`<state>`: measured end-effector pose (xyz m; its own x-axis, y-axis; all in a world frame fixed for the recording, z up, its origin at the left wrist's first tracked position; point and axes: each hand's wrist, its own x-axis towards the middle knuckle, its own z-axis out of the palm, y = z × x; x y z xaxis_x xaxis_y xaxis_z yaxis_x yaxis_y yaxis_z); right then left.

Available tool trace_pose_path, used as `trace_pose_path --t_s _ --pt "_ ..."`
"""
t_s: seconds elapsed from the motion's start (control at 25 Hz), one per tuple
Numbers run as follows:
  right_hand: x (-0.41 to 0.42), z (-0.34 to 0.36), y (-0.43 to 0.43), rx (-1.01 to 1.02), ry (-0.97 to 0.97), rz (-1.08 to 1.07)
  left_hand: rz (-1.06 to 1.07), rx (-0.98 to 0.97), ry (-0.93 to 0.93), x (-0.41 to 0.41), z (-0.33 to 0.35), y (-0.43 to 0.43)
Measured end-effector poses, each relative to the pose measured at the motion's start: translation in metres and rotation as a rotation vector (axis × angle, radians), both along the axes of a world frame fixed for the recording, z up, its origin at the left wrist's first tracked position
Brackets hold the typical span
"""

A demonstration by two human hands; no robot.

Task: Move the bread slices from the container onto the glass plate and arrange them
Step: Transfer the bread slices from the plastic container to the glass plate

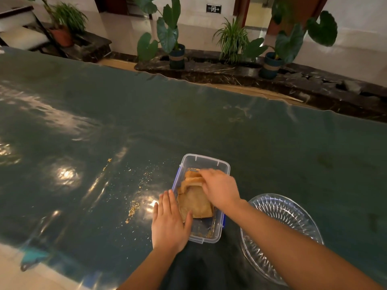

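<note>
A clear plastic container (206, 162) with blue clips stands on the dark green table near its front edge. Several toasted bread slices (195, 203) lie inside it. My right hand (219, 188) reaches into the container from the right, its fingers closed on the upper slice at the far end. My left hand (169, 221) lies flat against the container's left wall, thumb over the rim, fingers together. A cut-glass plate (293, 216) sits to the right of the container, with nothing on it, partly hidden by my right forearm.
Crumbs (134, 210) are scattered on the glossy table left of the container. The table's far edge runs diagonally across the view. Beyond it stand potted plants (177, 55) on a dark marble ledge.
</note>
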<state>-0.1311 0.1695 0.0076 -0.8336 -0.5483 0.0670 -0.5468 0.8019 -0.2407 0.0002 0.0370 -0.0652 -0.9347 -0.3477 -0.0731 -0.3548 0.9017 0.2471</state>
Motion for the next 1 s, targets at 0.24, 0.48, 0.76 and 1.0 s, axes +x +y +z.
trace_pose_path --t_s 0.24,0.48,0.76,1.0 --pt "0.0 0.058 0.048 -0.586 -0.329 -0.387 -0.003 -0.006 0.002 0.001 0.001 0.0" --pt "0.025 0.086 0.151 -0.67 -0.363 -0.556 -0.008 0.001 0.022 0.002 0.005 0.001" --pt "0.056 0.057 0.226 -0.655 -0.706 -0.66 0.004 0.002 0.01 0.001 0.006 0.001" --pt "0.052 0.009 0.242 -0.439 -0.958 -0.659 -0.003 -0.018 0.017 0.002 0.007 0.001"
